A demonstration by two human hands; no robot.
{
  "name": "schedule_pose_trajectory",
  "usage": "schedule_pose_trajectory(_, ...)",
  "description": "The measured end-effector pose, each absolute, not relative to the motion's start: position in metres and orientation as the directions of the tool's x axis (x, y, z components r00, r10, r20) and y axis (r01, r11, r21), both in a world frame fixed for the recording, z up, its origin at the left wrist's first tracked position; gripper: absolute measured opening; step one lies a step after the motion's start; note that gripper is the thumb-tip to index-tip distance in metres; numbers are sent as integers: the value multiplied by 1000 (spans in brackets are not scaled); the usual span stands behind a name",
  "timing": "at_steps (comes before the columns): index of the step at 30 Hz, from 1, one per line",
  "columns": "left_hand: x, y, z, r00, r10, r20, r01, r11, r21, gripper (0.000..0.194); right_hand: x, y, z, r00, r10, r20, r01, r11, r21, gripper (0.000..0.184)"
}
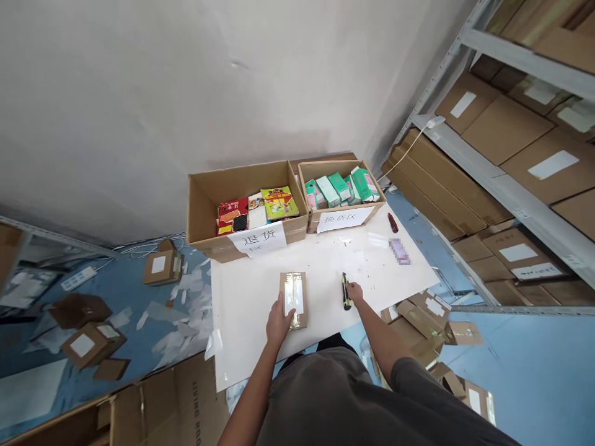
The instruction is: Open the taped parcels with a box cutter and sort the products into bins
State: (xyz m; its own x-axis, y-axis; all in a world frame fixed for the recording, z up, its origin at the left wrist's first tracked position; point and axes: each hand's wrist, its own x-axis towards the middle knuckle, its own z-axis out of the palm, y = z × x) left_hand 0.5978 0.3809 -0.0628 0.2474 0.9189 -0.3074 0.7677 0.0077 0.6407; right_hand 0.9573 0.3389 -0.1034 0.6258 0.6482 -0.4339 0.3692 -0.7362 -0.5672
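Obscuring some edge, half-closed left grip holds parcel, right grip's cutter hold unclear.

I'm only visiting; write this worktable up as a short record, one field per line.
Left hand: on small brown cardboard parcel with white label
Right hand: touching black-and-yellow utility knife
Surface: white tabletop, parcel left of knife
Back left: open brown cardboard box holding red and yellow printed packages
Back right: smaller open brown cardboard box holding green-and-white cartons
Far right: small red-and-black object
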Motion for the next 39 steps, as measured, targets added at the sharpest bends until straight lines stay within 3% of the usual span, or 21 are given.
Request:
schedule_pose_trajectory(4,595,383,-67,262,926,-272,760,-24,650,83,984,352,-107,706,563,-430,353,-806,-476,40)
schedule_pose_trajectory(7,597,384,-65,227,938,-263,812,-33,583,85,964,358,-105,703,596,-387,387,-778,-494,52)
schedule_pose_trajectory(9,601,383,-63,185,944,-272,852,-16,524,85,928,359,-103,563,703,-434,430,-698,-573,56)
schedule_pose_trajectory(13,612,374,-58,166,952,-258,871,-19,491,79,835,364,-99,120,847,-518,413,-517,-750,71)
schedule_pose_trajectory(16,614,369,-56,70,970,-232,884,48,465,75,788,380,-92,16,863,-504,422,-463,-779,67)
schedule_pose_trajectory(21,605,375,-46,-170,950,-263,877,267,398,76,766,432,-75,-105,811,-575,525,-446,-725,67)
schedule_pose_trajectory(26,569,379,-40,-153,915,-373,797,338,501,69,757,432,-64,-72,859,-507,640,-350,-684,63)
schedule_pose_trajectory(29,545,372,-44,-203,921,-332,699,374,609,66,740,409,-60,-32,900,-436,703,-289,-650,86)
schedule_pose_trajectory(32,535,371,-49,-259,939,-225,719,343,605,71,725,396,-55,-11,897,-441,732,-293,-616,107)
schedule_pose_trajectory(35,537,381,-50,-102,985,-141,854,160,495,72,728,395,-51,-19,893,-450,655,-329,-680,89)
schedule_pose_trajectory(39,542,400,-50,271,953,-139,868,-179,463,43,757,390,-53,10,880,-475,395,-440,-806,49)
